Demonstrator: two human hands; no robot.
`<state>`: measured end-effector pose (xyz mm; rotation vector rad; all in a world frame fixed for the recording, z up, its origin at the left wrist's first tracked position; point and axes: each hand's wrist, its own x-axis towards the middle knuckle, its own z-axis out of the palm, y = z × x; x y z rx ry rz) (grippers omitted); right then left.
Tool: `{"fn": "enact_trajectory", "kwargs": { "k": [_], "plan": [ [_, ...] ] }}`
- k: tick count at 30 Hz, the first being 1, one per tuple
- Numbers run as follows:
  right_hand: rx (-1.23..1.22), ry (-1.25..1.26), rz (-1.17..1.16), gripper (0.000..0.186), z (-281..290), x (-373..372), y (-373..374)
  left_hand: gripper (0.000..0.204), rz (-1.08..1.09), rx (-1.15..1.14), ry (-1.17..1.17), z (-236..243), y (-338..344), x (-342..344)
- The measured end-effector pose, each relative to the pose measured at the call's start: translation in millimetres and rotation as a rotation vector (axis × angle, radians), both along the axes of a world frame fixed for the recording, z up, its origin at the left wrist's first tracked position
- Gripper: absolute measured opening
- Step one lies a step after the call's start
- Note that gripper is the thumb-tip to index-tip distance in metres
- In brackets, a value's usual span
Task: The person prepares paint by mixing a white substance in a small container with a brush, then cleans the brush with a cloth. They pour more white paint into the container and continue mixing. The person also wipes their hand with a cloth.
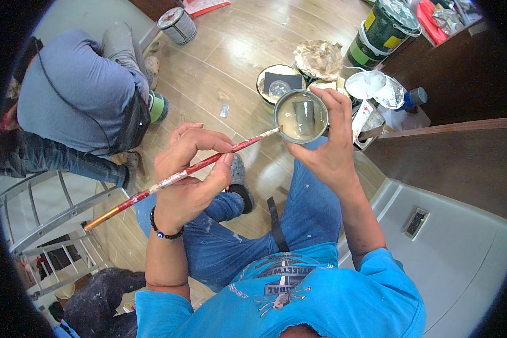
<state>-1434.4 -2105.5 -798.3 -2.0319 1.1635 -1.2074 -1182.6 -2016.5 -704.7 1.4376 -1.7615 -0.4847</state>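
Your left hand (188, 151) pinches a slim paintbrush (205, 161) between thumb and fingers, and your right hand (335, 152) grips an open tin (290, 140) of beige liquid (287, 115) by its sides. Just beyond the tin crowd an open bucket (259, 91) with a dark sheet (275, 82) and clear cup (279, 89), crumpled brown paper (319, 59) and stacked dark buckets (383, 34); to your left are a co-worker (81, 96) and a metal ladder (72, 213). Your brush is in front of you, above the floor (225, 48), its long axis slanting from the handle end at lower left up to the tip at the tin's near-left rim; whether they touch, I cannot tell. Its red handle is smeared with whitish paint, its butt end gold
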Motion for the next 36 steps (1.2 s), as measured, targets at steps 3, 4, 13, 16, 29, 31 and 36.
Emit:
{"fn": "enact_trajectory", "kwargs": {
  "k": [3,4,13,16,29,31,36],
  "plan": [
    [-0.011,0.001,0.003,0.09,0.2,0.1,-1.1,0.012,0.02,0.001,0.045,2.2,2.3,4.9],
    [-0.013,0.001,0.004,0.09,0.4,0.3,-1.1,0.012,0.032,-0.004,0.067,2.2,2.6,5.4],
    [0.04,-0.008,0.005,0.093,-0.9,1.0,1.0,0.011,0.016,0.016,0.034,2.2,1.4,4.1],
    [0.046,-0.017,0.002,0.093,-3.8,0.8,2.1,0.011,0.039,0.01,0.062,-2.5,0.5,-1.5],
    [0.045,-0.028,-0.005,0.093,-5.9,-5.6,1.1,0.01,-0.024,0.01,-0.049,1.9,-4.6,-5.0],
    [0.066,-0.019,-0.017,0.096,-7.9,-7.4,1.2,0.011,-0.014,0.001,-0.039,1.1,-3.8,-3.2],
    [0.047,-0.015,-0.021,0.094,-6.5,-5.9,2.9,0.012,-0.017,-0.004,-0.015,0.5,-4.0,-9.5]
  ]
}}
